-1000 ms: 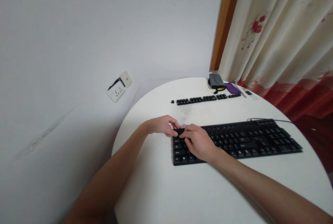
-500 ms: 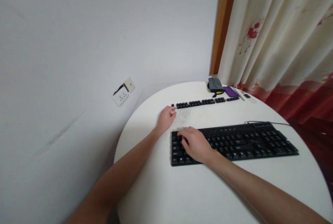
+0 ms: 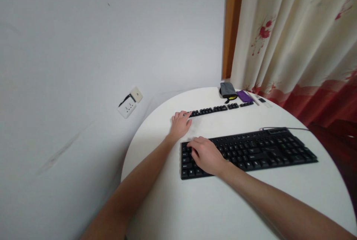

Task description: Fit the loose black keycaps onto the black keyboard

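Observation:
A row of loose black keycaps point(image 3: 206, 111) lies toward the far side of the white round table point(image 3: 156, 202). My left hand point(image 3: 180, 124) is at the left end of this row, fingers spread, its index finger reaching onto the leftmost keycaps and partly hiding them. Nearer to me sits a black keyboard point(image 3: 259, 152). My right hand point(image 3: 205, 154) rests over its upper left corner with bent fingers, the thumb apart from the index finger. The keys under that palm are hidden. I see nothing held in either hand.
A grey pouch point(image 3: 228, 89), a purple cloth-like item point(image 3: 244, 96) and a small black object point(image 3: 261, 100) lie at the far right. The keyboard's cable point(image 3: 290, 128) runs off to the right. A wall with a socket point(image 3: 127, 107) borders the table's left; a curtain point(image 3: 267, 46) hangs behind.
My left hand has gone from pinched fingers just below the row to spread fingers reaching over its left end. My right hand stays at the keyboard corner. The view has shifted slightly.

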The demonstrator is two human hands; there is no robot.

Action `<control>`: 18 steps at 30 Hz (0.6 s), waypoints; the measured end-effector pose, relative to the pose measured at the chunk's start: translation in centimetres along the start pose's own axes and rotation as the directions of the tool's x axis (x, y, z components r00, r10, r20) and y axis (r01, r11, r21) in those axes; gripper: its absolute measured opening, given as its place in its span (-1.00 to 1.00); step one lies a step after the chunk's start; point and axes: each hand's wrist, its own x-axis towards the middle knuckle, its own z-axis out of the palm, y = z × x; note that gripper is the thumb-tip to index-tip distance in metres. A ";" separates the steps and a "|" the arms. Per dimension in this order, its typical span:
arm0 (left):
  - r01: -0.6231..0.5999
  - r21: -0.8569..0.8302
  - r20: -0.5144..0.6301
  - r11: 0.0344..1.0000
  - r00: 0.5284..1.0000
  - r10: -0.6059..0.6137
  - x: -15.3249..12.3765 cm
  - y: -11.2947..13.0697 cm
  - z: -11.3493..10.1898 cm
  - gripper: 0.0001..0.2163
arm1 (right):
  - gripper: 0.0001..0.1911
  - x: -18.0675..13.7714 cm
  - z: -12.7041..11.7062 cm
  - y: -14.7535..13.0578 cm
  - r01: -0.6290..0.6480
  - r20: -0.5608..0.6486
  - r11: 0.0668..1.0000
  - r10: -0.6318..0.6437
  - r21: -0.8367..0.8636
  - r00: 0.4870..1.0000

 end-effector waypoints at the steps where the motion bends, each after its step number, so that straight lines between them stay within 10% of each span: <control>1: -0.005 0.006 0.006 1.000 1.000 0.005 0.0 -0.1 0.0 -0.64 | -0.74 0.0 0.0 0.1 0.001 0.000 1.000 -0.001 -0.003 1.000; 18: -0.142 -0.144 0.101 0.979 0.982 0.157 -1.5 -0.8 -1.6 -0.68 | -0.76 -0.1 0.2 -0.1 -0.004 -0.026 0.999 0.005 0.038 1.000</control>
